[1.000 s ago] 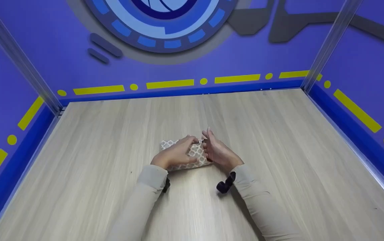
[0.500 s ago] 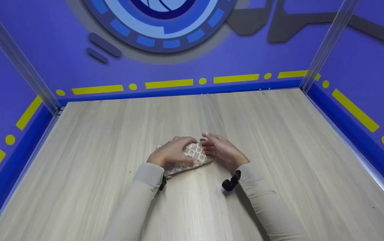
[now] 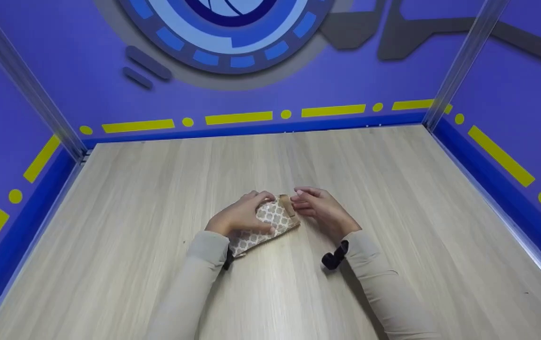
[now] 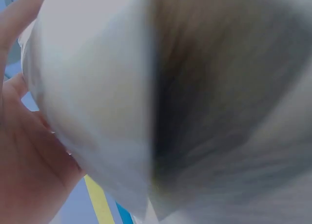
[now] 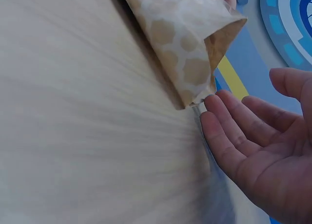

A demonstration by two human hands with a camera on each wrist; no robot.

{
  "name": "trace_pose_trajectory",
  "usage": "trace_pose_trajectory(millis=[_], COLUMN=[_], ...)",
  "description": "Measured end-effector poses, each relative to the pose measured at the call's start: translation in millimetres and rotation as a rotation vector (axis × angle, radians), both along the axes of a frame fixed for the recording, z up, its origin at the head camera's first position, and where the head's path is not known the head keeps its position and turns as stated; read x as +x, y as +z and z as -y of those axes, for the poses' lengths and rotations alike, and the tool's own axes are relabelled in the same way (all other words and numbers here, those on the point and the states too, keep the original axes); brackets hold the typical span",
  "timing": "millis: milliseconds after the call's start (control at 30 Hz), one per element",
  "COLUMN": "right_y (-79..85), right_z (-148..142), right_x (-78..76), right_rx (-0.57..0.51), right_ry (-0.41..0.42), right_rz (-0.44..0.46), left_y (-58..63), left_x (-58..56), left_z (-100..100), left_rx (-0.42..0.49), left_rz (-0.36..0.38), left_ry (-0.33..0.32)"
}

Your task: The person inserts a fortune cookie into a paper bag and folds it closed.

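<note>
A small paper bag (image 3: 270, 218), kraft brown with a white lattice print, lies slanted on the table. My left hand (image 3: 236, 217) grips it from above, thumb at its near edge and fingers at its far edge. The bag's brown mouth (image 5: 222, 39) gapes toward the right, its rim partly folded. Beside that mouth my right hand (image 3: 323, 209) holds nothing, palm toward the bag. In the right wrist view, its fingertips (image 5: 212, 103) reach right to the bag's lower corner. Up close in the left wrist view, the bag is blurred, with the left hand (image 4: 34, 160) along it.
The wood-grain table (image 3: 157, 179) spreads out around both hands. Blue-purple walls (image 3: 232, 101) with yellow dashes close it in at the back and sides. Metal posts (image 3: 459, 71) stand at the back corners.
The bag has turned, its left end swinging toward me with my left hand. My right hand has drawn back to the right, and the brown mouth shows more.
</note>
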State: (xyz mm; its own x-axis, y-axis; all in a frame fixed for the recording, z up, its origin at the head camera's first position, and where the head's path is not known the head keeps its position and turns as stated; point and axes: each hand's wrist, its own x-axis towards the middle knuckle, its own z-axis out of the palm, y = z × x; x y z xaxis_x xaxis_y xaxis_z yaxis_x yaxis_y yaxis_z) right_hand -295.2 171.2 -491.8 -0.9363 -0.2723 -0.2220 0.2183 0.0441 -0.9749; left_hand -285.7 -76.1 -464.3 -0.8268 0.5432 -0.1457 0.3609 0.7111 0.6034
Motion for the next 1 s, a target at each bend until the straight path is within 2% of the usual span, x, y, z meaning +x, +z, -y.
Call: trace_pose_trajectory(millis=[167, 333, 467, 567, 633, 733, 833, 1000], right_y=[-1.4, -2.7, -2.8, -1.6, -0.3, 2.3, 5.1, 9.9], right_z=[-3, -5, -5, -5, -5, -2, 0, 2], right_x=[-0.9, -0.1, 3.4, 6.5, 7.7, 8.2, 7.0, 5.3], right_rx=[-0.005, 0.006, 0.009, -0.010, -0.017, -0.004, 0.023, 0.072], right_ry=[-0.045, -0.032, 0.047, 0.137, 0.195, 0.238, 0.230, 0.156], right_rz=[0.011, 0.022, 0.045, 0.053, 0.051, 0.039, 0.024, 0.004], left_y=[-1.6, -4.0, -5.0, -5.3, -5.2, -4.3, -2.5, 0.6], left_x=[0.1, -1.9, -3.2, -3.8, -3.8, -3.6, -3.7, -4.4], left_z=[1, 1, 0, -1, -2, -2, -2, 1], left_rx=[0.030, 0.072, 0.084, 0.094, 0.103, 0.118, 0.135, 0.177], left_rz=[-0.025, -0.069, -0.081, -0.085, -0.093, -0.094, -0.092, -0.083], left_ry=[0.008, 0.038, 0.083, 0.110, 0.120, 0.123, 0.117, 0.109])
